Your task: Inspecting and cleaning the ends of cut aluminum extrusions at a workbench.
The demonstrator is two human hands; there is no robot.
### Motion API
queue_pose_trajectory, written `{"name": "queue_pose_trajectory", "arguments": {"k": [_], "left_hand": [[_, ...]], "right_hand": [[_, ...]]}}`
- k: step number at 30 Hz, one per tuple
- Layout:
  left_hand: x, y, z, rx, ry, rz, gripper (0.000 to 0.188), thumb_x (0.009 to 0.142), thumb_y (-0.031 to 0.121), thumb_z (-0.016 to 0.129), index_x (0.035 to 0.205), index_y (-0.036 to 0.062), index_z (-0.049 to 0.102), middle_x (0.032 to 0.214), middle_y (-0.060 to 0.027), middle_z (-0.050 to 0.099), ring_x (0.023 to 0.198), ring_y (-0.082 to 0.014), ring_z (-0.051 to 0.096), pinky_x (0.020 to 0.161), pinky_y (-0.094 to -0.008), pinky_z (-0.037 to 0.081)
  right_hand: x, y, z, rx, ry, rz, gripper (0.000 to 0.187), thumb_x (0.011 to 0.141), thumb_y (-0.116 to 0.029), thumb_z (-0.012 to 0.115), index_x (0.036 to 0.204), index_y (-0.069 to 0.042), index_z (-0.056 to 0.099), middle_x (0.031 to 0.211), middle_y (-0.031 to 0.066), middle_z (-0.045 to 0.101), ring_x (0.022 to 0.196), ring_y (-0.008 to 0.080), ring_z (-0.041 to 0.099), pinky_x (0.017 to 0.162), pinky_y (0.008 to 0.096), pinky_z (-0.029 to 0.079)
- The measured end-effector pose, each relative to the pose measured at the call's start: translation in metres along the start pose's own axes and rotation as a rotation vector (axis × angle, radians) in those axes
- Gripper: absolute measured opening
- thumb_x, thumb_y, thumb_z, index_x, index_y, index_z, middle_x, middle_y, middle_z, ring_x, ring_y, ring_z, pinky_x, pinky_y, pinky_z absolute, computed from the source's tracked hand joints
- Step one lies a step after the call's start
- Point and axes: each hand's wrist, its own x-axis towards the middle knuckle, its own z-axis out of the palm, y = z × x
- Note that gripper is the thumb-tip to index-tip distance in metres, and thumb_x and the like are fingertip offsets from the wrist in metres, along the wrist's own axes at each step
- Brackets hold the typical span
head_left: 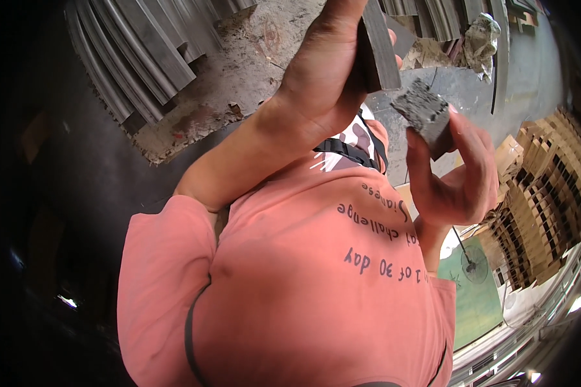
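Note:
My left hand reaches up from the left and is closed round a flat, dark grey strip. Its fingertips show past the far side of the strip, and the upper end of the strip runs out of view. Lower and to the right, my right hand pinches a small grey block between thumb and fingers. The block has a rough, pitted top face and smoother sides. A narrow gap lies between the block and the strip's lower end.
Long grey ridged strips lie stacked at the upper left on a stained, dusty surface. More grey strips and a crumpled pale wad are at the upper right. Stacked brown pieces and a fan stand further right.

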Motion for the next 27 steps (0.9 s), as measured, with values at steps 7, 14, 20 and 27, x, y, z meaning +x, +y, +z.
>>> {"name": "queue_pose_trajectory", "arguments": {"k": [7, 14, 20, 27], "left_hand": [[0.013, -0.015, -0.037, -0.08, -0.072, -0.101, 0.056, 0.091, 0.063, 0.072, 0.106, 0.0115, 0.056, 0.083, -0.0001, 0.057, 0.07, -0.0122, 0.061, 0.064, -0.0285, 0.057], [0.009, -0.013, -0.025, -0.074, 0.011, -0.079, 0.056, 0.092, 0.063, 0.069, 0.101, 0.0094, 0.054, 0.082, -0.0012, 0.054, 0.07, -0.0127, 0.058, 0.064, -0.0287, 0.053], [0.009, -0.013, -0.029, -0.152, 0.002, -0.124, 0.057, 0.094, 0.062, 0.066, 0.105, 0.0082, 0.052, 0.085, -0.0019, 0.054, 0.073, -0.0139, 0.058, 0.066, -0.031, 0.053], [0.006, -0.013, -0.026, -0.15, 0.018, -0.087, 0.06, 0.095, 0.064, 0.063, 0.11, 0.0074, 0.051, 0.089, -0.0031, 0.054, 0.075, -0.0144, 0.058, 0.067, -0.0311, 0.053]], "right_hand": [[-0.008, 0.002, -0.004, -0.019, -0.063, 0.08, 0.044, 0.069, 0.001, 0.089, 0.108, 0.004, 0.07, 0.095, 0.0145, 0.077, 0.076, 0.0251, 0.073, 0.064, 0.031, 0.058], [0.0, -0.003, 0.002, 0.023, -0.042, 0.06, 0.046, 0.067, 0.0, 0.09, 0.108, 0.003, 0.071, 0.096, 0.0144, 0.078, 0.076, 0.0245, 0.073, 0.065, 0.0312, 0.059], [-0.011, 0.005, 0.0, 0.035, -0.049, 0.103, 0.047, 0.066, 0.0, 0.09, 0.11, 0.003, 0.072, 0.095, 0.0144, 0.077, 0.076, 0.024, 0.073, 0.066, 0.0312, 0.058], [-0.008, 0.004, 0.008, 0.015, -0.08, 0.061, 0.045, 0.066, 0.001, 0.089, 0.108, 0.004, 0.071, 0.093, 0.0151, 0.076, 0.076, 0.0247, 0.073, 0.065, 0.0317, 0.058]]}}
